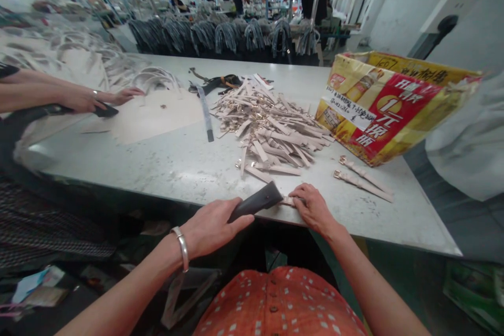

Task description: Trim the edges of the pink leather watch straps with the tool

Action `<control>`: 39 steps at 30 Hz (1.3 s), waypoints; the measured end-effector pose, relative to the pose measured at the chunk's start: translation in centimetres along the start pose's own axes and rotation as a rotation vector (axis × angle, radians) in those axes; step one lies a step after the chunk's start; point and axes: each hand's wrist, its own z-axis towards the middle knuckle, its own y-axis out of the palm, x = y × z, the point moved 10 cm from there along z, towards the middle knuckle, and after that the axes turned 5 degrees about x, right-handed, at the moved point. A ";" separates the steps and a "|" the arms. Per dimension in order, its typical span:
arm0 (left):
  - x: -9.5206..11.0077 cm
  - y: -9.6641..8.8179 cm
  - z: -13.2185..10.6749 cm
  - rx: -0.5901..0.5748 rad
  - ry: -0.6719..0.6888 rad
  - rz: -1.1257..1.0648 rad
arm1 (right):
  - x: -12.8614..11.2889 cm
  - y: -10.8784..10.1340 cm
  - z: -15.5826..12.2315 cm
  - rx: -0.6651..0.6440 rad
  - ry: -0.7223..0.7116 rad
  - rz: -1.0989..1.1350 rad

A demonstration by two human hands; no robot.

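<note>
My left hand (212, 226), with a silver bangle at the wrist, is wrapped round a long black handheld tool (258, 200) whose exact kind I cannot make out. The tool's blunt end is at a short beige buckle strap (289, 201) near the table's front edge. Fingers of my right hand (315, 207) are closed on that strap and press it to the table, hiding part of it. Just beyond both hands lies a heap of similar beige straps (271, 126) with gold-coloured buckles. Two separate straps (364, 181) lie to the right of my right hand.
A yellow and red cardboard box (394, 110) stands at the right. On the left, a co-worker's hands (84, 98) hold another black tool over beige pieces (157, 115). A clear strip (205, 115) lies beside the heap. Dark garments hang beyond the white table (177, 168).
</note>
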 end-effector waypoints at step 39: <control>-0.8 0.0 0.5 -0.015 -0.088 -0.100 | 0.0 -0.5 -0.1 0.073 -0.010 0.070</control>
